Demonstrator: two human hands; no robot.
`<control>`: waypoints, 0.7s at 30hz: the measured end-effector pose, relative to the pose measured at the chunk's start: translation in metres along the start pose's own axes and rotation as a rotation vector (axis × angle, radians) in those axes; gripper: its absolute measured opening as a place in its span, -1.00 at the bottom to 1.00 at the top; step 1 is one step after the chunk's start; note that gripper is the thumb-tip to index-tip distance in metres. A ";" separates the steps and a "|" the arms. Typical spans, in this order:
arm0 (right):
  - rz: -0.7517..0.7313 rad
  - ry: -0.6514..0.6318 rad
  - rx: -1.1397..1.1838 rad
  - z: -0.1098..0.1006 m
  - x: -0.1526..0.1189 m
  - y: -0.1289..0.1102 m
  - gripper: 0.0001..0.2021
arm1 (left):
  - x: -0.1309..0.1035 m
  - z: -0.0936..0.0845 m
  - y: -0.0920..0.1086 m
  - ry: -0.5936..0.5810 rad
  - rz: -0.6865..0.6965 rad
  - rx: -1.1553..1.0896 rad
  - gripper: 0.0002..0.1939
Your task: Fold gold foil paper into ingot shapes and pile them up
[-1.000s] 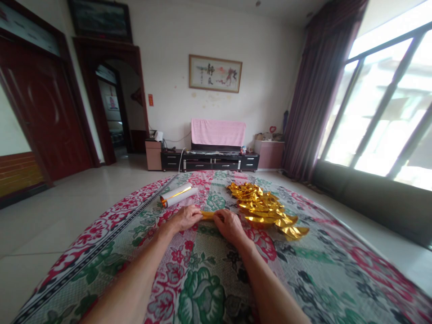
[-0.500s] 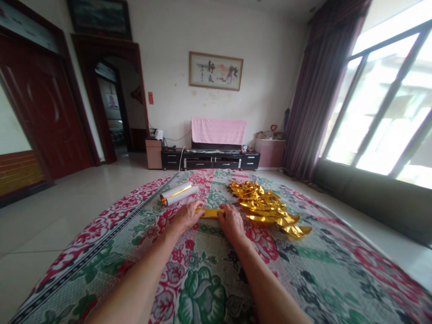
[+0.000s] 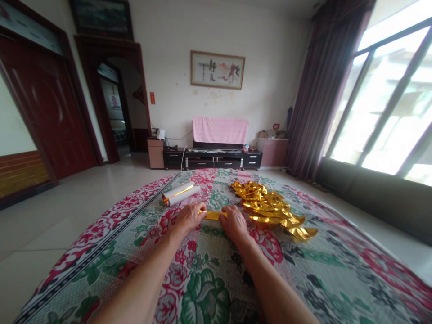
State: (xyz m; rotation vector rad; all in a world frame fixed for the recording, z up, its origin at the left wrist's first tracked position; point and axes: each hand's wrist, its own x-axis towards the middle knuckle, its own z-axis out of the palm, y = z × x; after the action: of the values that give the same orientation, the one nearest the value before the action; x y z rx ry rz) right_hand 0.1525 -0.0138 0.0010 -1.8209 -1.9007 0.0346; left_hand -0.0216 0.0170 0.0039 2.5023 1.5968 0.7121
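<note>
On the wall facing you, a framed calligraphy painting hangs above a low black drawered cabinet, where a pink cloth drapes over a wide black object. To your left, a dark red panelled door stands near a dark wooden doorway frame. On your right, daylight enters through a large window beside a purple curtain. Pale, glossy floor tiles surround you.

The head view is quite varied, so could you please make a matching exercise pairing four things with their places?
1. flat gold strip
2. rolled white-and-gold sheet
3. pile of shiny folded gold pieces
4. pink rectangular cloth

A. just beyond the left hand
B. below the brown-framed wall picture
C. between left hand and right hand
D. mostly right of the right hand

Right pairs: 1-C; 2-A; 3-D; 4-B.
</note>
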 end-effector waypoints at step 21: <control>-0.001 -0.019 -0.026 0.000 0.005 0.002 -0.77 | 0.001 0.000 -0.008 -0.045 -0.002 -0.030 -0.74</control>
State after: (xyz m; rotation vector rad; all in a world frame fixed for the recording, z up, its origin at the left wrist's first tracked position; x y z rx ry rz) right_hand 0.1549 -0.0092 0.0020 -1.8423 -1.9238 0.0272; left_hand -0.0274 0.0214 0.0014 2.4772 1.5613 0.6694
